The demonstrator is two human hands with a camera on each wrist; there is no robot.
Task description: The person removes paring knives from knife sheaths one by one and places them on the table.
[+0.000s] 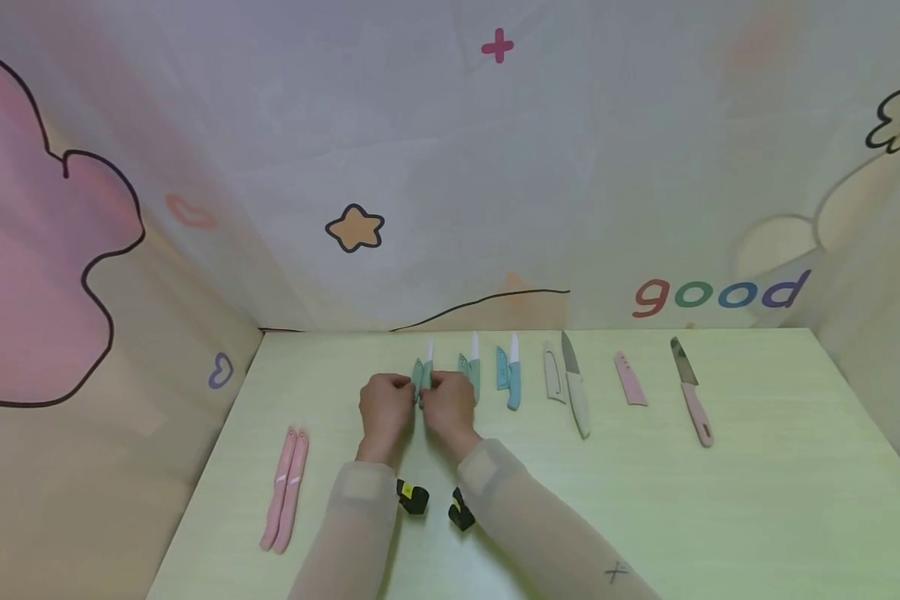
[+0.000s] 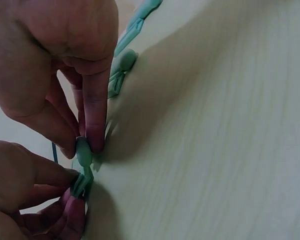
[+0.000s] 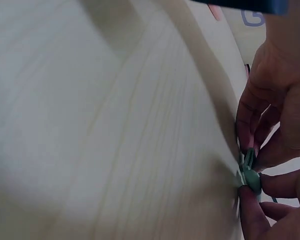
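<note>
In the head view a small green knife (image 1: 427, 373) with a white blade lies pointing away from me, its green sheath (image 1: 417, 372) close along its left side. My left hand (image 1: 387, 410) pinches the lower end of the sheath between thumb and fingers. The right hand (image 1: 450, 408) pinches the knife's handle (image 2: 83, 152), seen end-on in the left wrist view. Both hands are low at the table, nearly touching. Just right of them lies a second green knife (image 1: 475, 367) with its own sheath (image 1: 462, 364), partly hidden by the right hand.
Farther right lie a blue knife (image 1: 514, 383) with its sheath (image 1: 502, 368), a white knife (image 1: 579, 404) beside a white sheath (image 1: 553, 375), a pink sheath (image 1: 630, 381) and a pink knife (image 1: 696, 412). Two sheathed pink knives (image 1: 292, 483) lie at the left. A fabric backdrop (image 1: 450, 275) borders the table.
</note>
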